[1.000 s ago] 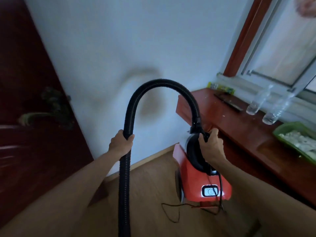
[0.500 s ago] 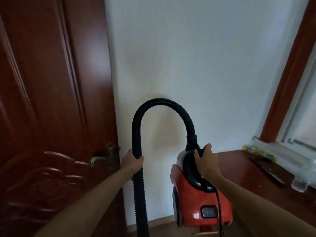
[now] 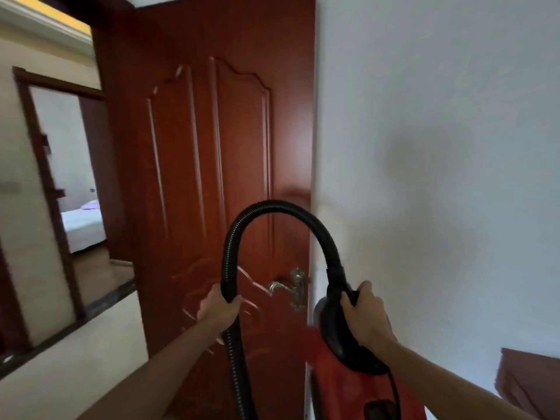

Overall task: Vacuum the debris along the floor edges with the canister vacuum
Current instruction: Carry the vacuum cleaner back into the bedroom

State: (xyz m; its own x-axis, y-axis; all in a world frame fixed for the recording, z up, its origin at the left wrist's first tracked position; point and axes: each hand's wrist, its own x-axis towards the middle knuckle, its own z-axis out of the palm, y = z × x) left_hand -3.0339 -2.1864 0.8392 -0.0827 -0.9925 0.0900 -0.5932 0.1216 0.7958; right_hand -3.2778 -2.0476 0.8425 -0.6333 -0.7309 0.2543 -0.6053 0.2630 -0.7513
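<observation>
Soft daylight, motion blur, fisheye edges

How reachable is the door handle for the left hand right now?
Probably, though not freely. The door handle sits just right of the left hand, nothing between them; but that hand grips the hose, and the right hand holds the canister vacuum, so it must let go first.

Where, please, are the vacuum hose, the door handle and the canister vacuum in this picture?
vacuum hose (image 3: 272, 205): head view, top of its black arch.
door handle (image 3: 280, 287): head view, on the metal lever.
canister vacuum (image 3: 336, 389): head view, on its red body below the black carry handle.
</observation>
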